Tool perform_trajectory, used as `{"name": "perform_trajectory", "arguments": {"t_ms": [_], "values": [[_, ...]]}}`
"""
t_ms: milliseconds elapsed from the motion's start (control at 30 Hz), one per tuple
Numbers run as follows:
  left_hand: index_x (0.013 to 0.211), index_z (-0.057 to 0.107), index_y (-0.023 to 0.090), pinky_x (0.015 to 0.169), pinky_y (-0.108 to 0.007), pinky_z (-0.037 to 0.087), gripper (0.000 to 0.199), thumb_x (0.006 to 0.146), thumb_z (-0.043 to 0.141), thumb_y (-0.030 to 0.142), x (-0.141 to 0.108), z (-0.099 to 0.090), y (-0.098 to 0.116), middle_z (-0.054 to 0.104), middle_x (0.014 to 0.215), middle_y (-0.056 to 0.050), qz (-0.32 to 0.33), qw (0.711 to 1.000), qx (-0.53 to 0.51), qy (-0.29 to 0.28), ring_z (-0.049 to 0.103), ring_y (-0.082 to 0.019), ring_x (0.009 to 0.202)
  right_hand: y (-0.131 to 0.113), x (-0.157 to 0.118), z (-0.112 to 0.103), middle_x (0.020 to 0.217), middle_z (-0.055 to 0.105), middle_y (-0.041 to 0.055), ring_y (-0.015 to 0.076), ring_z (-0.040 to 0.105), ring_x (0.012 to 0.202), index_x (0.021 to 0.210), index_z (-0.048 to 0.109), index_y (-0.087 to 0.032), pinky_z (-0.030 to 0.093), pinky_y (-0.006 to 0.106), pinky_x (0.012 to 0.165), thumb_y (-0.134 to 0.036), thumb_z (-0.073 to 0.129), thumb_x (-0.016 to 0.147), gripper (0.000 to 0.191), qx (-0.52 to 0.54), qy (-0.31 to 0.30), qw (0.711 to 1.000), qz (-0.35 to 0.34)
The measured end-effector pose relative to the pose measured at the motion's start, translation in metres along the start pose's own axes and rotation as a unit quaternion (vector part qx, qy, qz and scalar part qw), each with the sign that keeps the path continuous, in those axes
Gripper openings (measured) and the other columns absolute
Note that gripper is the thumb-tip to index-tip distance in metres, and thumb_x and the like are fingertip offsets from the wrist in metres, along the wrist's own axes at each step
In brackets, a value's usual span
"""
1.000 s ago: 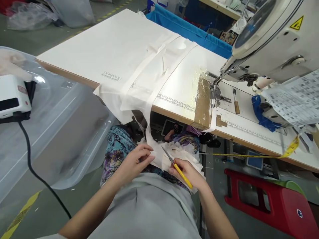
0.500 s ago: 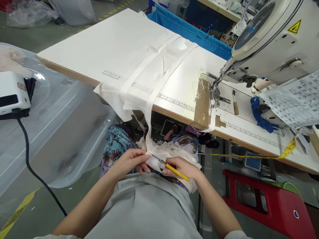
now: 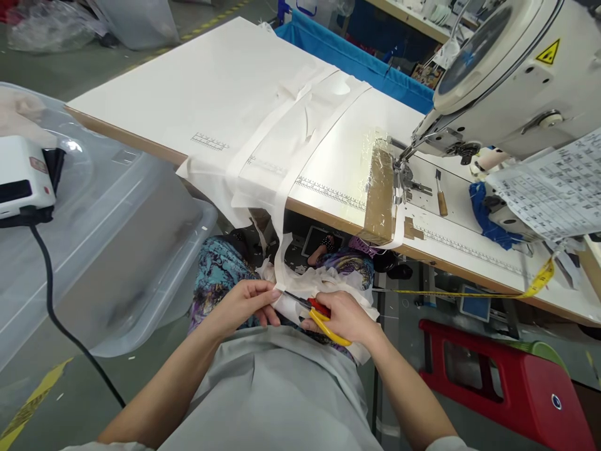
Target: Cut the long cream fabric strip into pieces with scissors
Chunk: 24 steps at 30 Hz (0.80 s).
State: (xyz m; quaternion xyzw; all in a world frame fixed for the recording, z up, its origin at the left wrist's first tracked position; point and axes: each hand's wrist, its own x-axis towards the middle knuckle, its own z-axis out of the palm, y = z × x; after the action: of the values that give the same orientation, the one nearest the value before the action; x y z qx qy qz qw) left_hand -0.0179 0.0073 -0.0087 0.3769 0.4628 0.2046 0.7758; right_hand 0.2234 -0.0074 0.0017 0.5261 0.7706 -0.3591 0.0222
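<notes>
Scissors gripped in right hand, left hand pinching fabric

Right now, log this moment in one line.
left hand: pinching pale strip | right hand: holding scissors | blades: pointing toward left hand | strip: draped over table edge

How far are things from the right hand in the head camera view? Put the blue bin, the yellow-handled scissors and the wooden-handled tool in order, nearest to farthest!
1. Yellow-handled scissors: held in the right hand.
2. Wooden-handled tool: on the table, to the hand's right and farther forward.
3. Blue bin: farthest, beyond the table's far edge.
</notes>
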Motion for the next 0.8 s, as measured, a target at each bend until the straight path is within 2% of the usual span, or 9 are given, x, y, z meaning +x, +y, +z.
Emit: {"name": "perform_trajectory", "arguments": {"t_ms": [133, 333, 500, 600, 700, 800], "values": [[0.071, 0.063, 0.015, 0.049, -0.018, 0.047, 0.045, 0.071, 0.072, 0.059, 0.000, -0.001, -0.001, 0.071, 0.057, -0.005, -0.004, 1.000, 0.002, -0.007, 0.065, -0.013, 0.052, 0.001, -0.002, 0.001, 0.054, 0.036, -0.0061, 0.0094, 0.028, 0.051, 0.061, 0.039, -0.020, 0.019, 0.024, 0.051, -0.068, 0.062, 0.078, 0.055, -0.002, 0.008, 1.000, 0.001], [0.068, 0.060, 0.017, 0.049, -0.019, 0.046, 0.040, 0.075, 0.070, 0.055, -0.001, 0.001, 0.001, 0.072, 0.057, -0.005, -0.008, 0.999, 0.032, -0.013, 0.064, -0.013, 0.051, -0.006, -0.001, -0.002, 0.059, 0.042, -0.0048, 0.0103, 0.029, 0.054, 0.065, 0.042, -0.021, 0.018, 0.024, 0.053, -0.065, 0.063, 0.079, 0.050, -0.044, 0.013, 0.999, -0.006], [0.071, 0.060, 0.017, 0.050, -0.020, 0.046, 0.041, 0.079, 0.065, 0.057, -0.002, -0.002, 0.001, 0.072, 0.059, -0.005, -0.007, 0.999, 0.045, -0.019, 0.066, -0.015, 0.054, -0.005, 0.002, 0.002, 0.054, 0.036, -0.0060, 0.0097, 0.028, 0.052, 0.060, 0.038, -0.020, 0.018, 0.025, 0.052, -0.061, 0.066, 0.078, 0.052, -0.015, 0.024, 1.000, 0.010], [0.077, 0.059, 0.016, 0.054, -0.021, 0.048, 0.042, 0.080, 0.062, 0.059, 0.001, 0.003, -0.003, 0.072, 0.062, -0.005, -0.011, 0.997, 0.069, -0.016, 0.069, -0.016, 0.060, -0.004, 0.004, 0.005, 0.055, 0.038, -0.0060, 0.0098, 0.031, 0.053, 0.061, 0.038, -0.021, 0.020, 0.024, 0.052, -0.056, 0.068, 0.077, 0.049, 0.048, 0.047, 0.998, 0.010], [0.090, 0.052, 0.019, 0.056, -0.024, 0.050, 0.044, 0.081, 0.059, 0.062, 0.006, 0.018, -0.005, 0.071, 0.064, -0.003, -0.011, 0.997, 0.070, -0.034, 0.072, -0.021, 0.067, -0.007, 0.008, 0.010, 0.064, 0.046, -0.0047, 0.0109, 0.038, 0.058, 0.070, 0.043, -0.022, 0.026, 0.022, 0.053, -0.048, 0.064, 0.079, 0.034, 0.178, 0.066, 0.981, -0.031], [0.097, 0.045, 0.022, 0.053, -0.028, 0.051, 0.041, 0.088, 0.045, 0.062, 0.011, 0.029, 0.013, 0.070, 0.074, -0.003, 0.022, 0.990, 0.121, -0.064, 0.071, -0.023, 0.067, -0.011, 0.011, 0.016, 0.063, 0.043, -0.0051, 0.0111, 0.038, 0.058, 0.070, 0.040, -0.022, 0.030, 0.022, 0.054, -0.036, 0.057, 0.079, 0.023, 0.260, 0.125, 0.956, -0.051]]}}
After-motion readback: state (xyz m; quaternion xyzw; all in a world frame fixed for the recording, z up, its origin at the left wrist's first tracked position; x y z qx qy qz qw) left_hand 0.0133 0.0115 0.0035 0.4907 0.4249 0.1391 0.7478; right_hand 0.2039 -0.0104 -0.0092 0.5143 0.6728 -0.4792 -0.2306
